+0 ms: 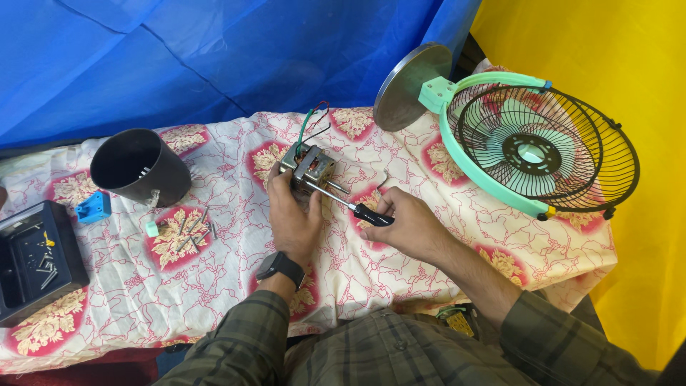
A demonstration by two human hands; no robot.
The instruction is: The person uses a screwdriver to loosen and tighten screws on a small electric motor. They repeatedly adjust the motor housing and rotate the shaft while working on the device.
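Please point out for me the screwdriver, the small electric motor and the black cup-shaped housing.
screwdriver (371, 214): head view, on its black handle.
motor (312, 166): head view, on its metal frame.
black housing (168, 175): head view, on its outer wall.

A mint-green table fan (532, 146) with a black wire grille lies on the floral tablecloth (214, 286). A dark cylindrical housing (141, 168), loose screws (194, 232), a blue plastic part (93, 206) and a black tray (36, 261) sit left.
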